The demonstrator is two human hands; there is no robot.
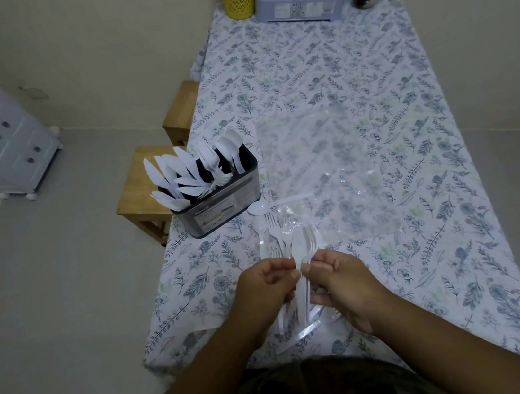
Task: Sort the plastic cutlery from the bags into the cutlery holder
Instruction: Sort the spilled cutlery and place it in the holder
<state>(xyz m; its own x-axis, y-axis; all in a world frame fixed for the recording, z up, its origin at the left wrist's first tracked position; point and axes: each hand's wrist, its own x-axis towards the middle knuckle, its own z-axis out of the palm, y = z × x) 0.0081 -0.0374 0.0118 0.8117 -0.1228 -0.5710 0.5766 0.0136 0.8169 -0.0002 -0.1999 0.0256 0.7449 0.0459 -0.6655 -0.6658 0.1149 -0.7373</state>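
Near table's front edge [180, 350], both hands' [265, 288] grip on forks [304, 251].

Dim, flat, greyish indoor light; soft faint shadows; wide-angle bending at edges; slight overall softness.

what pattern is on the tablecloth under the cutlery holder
The tablecloth is white with a blue-grey and pale green floral leaf print, seen clearly in the head view.

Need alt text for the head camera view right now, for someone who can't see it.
Both hands, left hand and right hand, hold a bunch of white plastic forks above a floral tablecloth. A dark cutlery holder with knives, forks and spoons stands to the left, empty clear bags beside it.
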